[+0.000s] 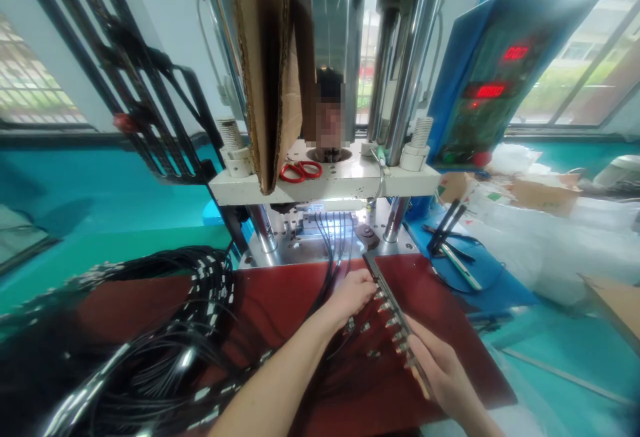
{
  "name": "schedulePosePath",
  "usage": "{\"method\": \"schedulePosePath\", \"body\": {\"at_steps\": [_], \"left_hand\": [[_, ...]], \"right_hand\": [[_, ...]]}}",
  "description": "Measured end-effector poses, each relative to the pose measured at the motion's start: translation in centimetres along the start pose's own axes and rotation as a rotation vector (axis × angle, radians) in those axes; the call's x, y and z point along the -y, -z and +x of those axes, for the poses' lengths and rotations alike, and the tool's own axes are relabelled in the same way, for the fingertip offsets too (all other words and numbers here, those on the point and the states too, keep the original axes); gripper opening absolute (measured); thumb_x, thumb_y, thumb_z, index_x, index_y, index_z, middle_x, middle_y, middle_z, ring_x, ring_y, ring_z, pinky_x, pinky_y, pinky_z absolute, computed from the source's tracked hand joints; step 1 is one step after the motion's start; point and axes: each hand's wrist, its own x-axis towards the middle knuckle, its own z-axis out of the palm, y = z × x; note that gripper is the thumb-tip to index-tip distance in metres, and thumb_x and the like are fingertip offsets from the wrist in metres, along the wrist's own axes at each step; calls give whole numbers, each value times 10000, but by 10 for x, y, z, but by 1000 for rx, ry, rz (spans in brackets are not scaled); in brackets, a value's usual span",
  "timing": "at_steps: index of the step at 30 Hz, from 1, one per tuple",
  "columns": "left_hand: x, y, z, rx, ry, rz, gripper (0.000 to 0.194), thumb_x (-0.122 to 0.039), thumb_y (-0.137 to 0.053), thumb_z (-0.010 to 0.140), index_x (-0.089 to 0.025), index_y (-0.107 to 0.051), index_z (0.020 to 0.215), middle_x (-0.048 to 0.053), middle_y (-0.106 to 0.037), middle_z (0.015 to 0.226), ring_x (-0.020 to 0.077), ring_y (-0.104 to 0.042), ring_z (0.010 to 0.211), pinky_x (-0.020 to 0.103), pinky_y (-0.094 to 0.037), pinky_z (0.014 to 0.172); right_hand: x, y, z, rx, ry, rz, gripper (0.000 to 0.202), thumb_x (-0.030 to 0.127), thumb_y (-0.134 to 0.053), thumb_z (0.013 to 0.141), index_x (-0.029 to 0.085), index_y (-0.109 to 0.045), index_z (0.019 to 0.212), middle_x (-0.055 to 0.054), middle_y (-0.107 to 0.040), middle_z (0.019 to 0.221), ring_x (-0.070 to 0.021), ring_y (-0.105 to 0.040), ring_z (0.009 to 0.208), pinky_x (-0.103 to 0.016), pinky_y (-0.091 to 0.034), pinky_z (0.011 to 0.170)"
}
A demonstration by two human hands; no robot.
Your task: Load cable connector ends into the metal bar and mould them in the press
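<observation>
My right hand (437, 363) grips the lower end of a long, dark metal bar (393, 310), which is tilted above the red work surface. A row of small metallic connectors (391, 322) sticks out along the bar's left side. My left hand (354, 295) is closed, its fingertips pinched against the connectors near the bar's upper end. What exactly sits between those fingers is hidden. Thin black cables (327, 283) run from the lit mould (327, 223) of the press down behind my left hand. More loose connector ends (367, 325) lie under the bar.
Coiled black cables (210, 290) with white-tagged ends cover the left side of the red table (280, 290). The press plate (325, 187) holds red-handled scissors (301, 170) and cardboard (270, 90). A blue control box (500, 83) stands right, above tools (460, 267) on a blue surface.
</observation>
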Motion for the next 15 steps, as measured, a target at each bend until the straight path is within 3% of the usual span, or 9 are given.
{"method": "schedulePosePath", "body": {"at_steps": [4,6,10,13,15], "left_hand": [[5,3,6,-95,-122,242,127,-227,-441,739,-188,-423,619,-30,-447,571,112,-444,551,226,-346,548],[4,11,4,-173,-211,346,93,-247,-451,759,-185,-497,707,9,-515,699,152,-492,702,263,-377,678],[9,38,-1,-450,-370,538,217,-245,-422,791,-194,-520,978,65,-517,960,201,-480,923,323,-362,840],[23,55,4,-603,-275,281,320,-214,-516,723,-185,-493,1041,87,-474,1077,235,-410,1086,351,-300,939],[32,60,13,-570,-149,-37,429,-207,-570,673,-163,-448,1082,85,-500,1023,229,-448,1056,336,-326,917]], "right_hand": [[-7,-2,7,14,-41,29,545,498,-409,833,181,-408,1276,46,-489,525,-79,-360,346,-195,-313,322],[-9,-1,13,25,-51,26,513,484,-421,825,183,-419,1240,38,-526,565,-73,-363,329,-194,-295,315],[0,0,20,19,-29,-204,413,431,-380,835,187,-427,1165,30,-566,580,-103,-428,329,-219,-310,351],[13,2,19,4,105,-718,355,331,-292,861,159,-451,1128,-38,-632,630,-204,-588,512,-275,-366,471],[16,2,19,11,176,-1024,347,275,-262,862,137,-493,1081,-87,-660,679,-261,-621,610,-305,-359,509]]}}
